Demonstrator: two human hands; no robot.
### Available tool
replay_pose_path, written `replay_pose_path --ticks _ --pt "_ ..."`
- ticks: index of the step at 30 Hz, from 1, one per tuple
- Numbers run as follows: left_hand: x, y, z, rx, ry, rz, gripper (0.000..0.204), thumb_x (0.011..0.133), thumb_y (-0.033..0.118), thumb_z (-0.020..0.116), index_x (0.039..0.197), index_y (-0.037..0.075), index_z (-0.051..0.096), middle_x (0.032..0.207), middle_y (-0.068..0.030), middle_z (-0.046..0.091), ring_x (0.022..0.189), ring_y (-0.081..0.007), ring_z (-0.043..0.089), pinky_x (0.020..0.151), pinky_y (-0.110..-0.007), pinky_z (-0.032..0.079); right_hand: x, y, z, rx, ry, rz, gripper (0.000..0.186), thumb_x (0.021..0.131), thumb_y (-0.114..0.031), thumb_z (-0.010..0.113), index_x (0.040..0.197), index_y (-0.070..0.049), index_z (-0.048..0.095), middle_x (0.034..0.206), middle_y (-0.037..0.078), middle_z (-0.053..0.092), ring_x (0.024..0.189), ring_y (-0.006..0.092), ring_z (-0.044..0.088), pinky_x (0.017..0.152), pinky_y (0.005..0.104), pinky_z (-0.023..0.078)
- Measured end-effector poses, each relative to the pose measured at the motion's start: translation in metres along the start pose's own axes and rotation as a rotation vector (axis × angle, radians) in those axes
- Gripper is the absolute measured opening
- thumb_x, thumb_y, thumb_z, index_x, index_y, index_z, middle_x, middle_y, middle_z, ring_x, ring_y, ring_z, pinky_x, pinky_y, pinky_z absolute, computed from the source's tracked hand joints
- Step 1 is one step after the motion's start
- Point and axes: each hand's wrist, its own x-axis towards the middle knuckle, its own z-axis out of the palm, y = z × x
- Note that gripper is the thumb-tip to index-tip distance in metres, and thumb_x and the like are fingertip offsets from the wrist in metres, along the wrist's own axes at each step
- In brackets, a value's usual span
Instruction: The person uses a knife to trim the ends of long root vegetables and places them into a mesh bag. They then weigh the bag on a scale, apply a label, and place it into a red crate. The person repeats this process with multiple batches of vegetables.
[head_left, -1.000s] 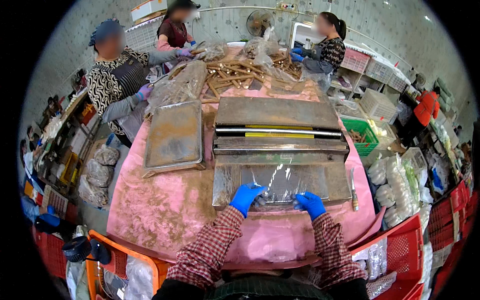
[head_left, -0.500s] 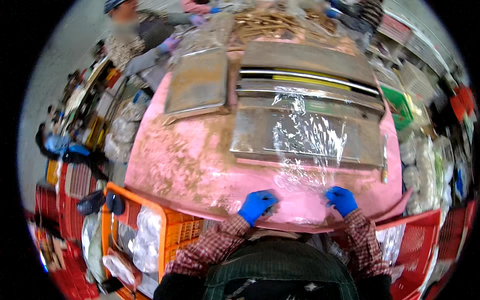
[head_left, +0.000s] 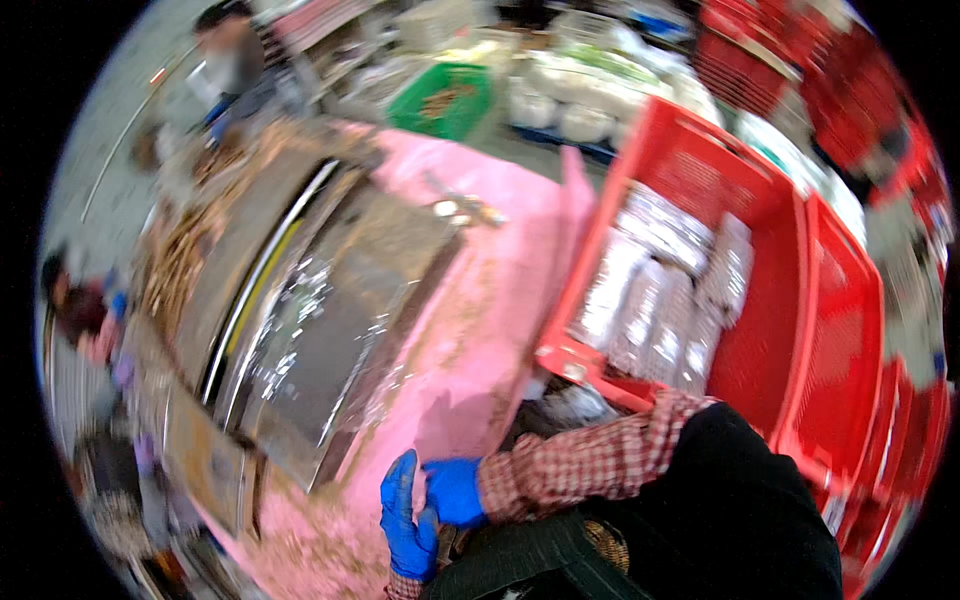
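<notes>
Both hands wear blue gloves and meet at the near edge of the pink-covered table [head_left: 515,250]. My left hand [head_left: 408,525] is upright, its fingers stretched and the thumb apart, with nothing seen in it. Just beside it, my right hand [head_left: 456,491] has its fingers turned away and partly hidden, so I cannot tell what they hold. Beyond them, on the table, stands a metal wrapping machine [head_left: 330,290] with a film roll slot. Shiny clear plastic film [head_left: 290,310] lies over its flat plate.
To the right, a red crate [head_left: 760,330] holds several clear-wrapped packs [head_left: 655,300]. A green basket [head_left: 445,100] and white bagged goods [head_left: 585,120] stand behind. Brown sticks [head_left: 170,265] pile beyond the machine, near another person [head_left: 245,50] at the far left.
My view has swung right, bringing the red crate into full sight. My hands, apart at the table edge near the film before, are now close together.
</notes>
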Motion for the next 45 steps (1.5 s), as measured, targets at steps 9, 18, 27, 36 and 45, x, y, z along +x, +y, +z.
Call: replay_pose_path --ticks 9,18,27,36,45 --pt "-0.025 0.025 0.053 0.064 -0.944 0.291 0.057 0.069 0.033 0.055 0.115 0.003 0.038 0.104 -0.0158 0.046 0.095 -0.0288 0.045 0.082 -0.036 0.034 -0.022 -0.028 0.087 0.341 0.342 0.484 0.016 0.066 -0.011 0.050 0.080 -0.009 0.057 0.090 0.012 0.053 0.084 0.0233 0.050 0.076 0.0369 0.040" --pt "-0.046 0.016 0.099 0.279 -0.895 0.650 0.047 0.071 0.023 0.059 0.111 0.005 0.043 0.091 -0.0149 0.049 0.084 -0.0289 0.047 0.072 -0.035 0.038 -0.259 -0.078 0.205 0.324 1.093 1.337 0.039 0.074 -0.034 0.047 0.106 -0.012 0.050 0.103 0.012 0.051 0.092 0.0285 0.050 0.080 0.0338 0.038" --pt "-0.067 -0.051 0.161 0.515 -1.173 0.369 0.040 0.070 0.028 0.058 0.102 0.005 0.049 0.084 -0.0157 0.055 0.075 -0.0295 0.053 0.066 -0.036 0.042 -0.406 -0.167 0.527 0.930 0.892 2.014 0.026 0.076 -0.027 0.045 0.087 -0.007 0.058 0.083 0.011 0.058 0.072 0.0241 0.057 0.061 0.0332 0.046" --pt "-0.086 -0.016 0.329 0.418 -1.354 0.294 0.032 0.074 0.023 0.054 0.102 0.008 0.050 0.076 -0.0080 0.056 0.069 -0.0146 0.052 0.064 -0.026 0.042 -0.438 -0.151 0.447 0.619 1.475 1.754 0.033 0.076 -0.028 0.047 0.096 -0.003 0.054 0.087 0.011 0.057 0.078 0.0181 0.054 0.069 0.0305 0.042" --pt "-0.054 0.000 0.400 0.674 -1.474 0.049 0.030 0.076 0.023 0.052 0.099 0.004 0.052 0.091 -0.0086 0.056 0.080 -0.0145 0.053 0.072 -0.027 0.041 -0.433 -0.201 0.533 1.042 2.170 1.792 0.026 0.078 -0.023 0.046 0.095 -0.005 0.054 0.083 0.009 0.058 0.070 0.0205 0.056 0.063 0.0281 0.044"
